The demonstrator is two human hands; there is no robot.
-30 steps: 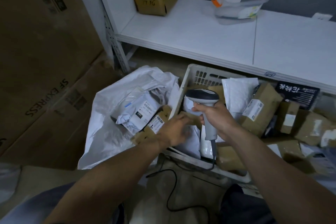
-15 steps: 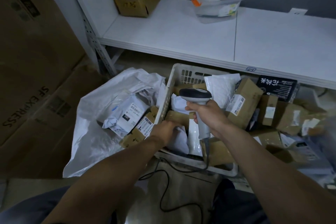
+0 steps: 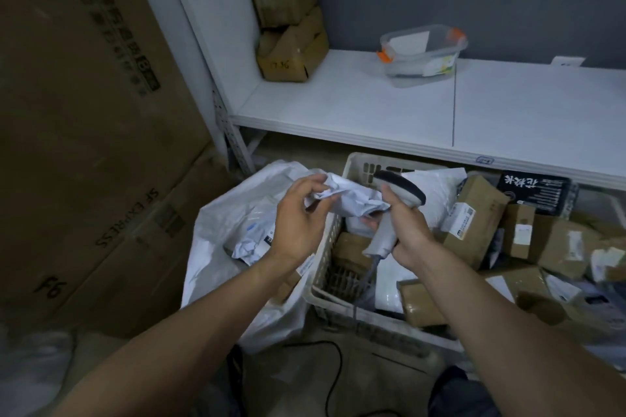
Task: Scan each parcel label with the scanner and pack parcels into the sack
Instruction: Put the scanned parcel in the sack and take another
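Observation:
My left hand (image 3: 299, 217) holds a crumpled white soft parcel (image 3: 352, 198) up in the air, above the near-left corner of the white plastic basket (image 3: 325, 267). My right hand (image 3: 404, 228) grips the grey handheld scanner (image 3: 394, 210), whose dark head points toward that parcel. The parcel's label is not visible. The open white sack (image 3: 216, 247) lies on the floor to the left of the basket with several white bagged parcels (image 3: 252, 234) inside. Brown boxes (image 3: 474, 217) and white mailers fill the basket.
A white shelf (image 3: 372, 108) runs across behind the basket, carrying a clear plastic tub (image 3: 420, 51) and brown cartons (image 3: 291, 54). Large cardboard boxes (image 3: 84, 145) stand at the left. More brown parcels (image 3: 559, 247) and a black box (image 3: 533, 191) pile at the right. The scanner's cable (image 3: 335, 369) trails on the floor.
My left hand has lifted the white soft parcel out of the basket and raised it. The scanner in my right hand has tilted toward it. The view has tipped upward.

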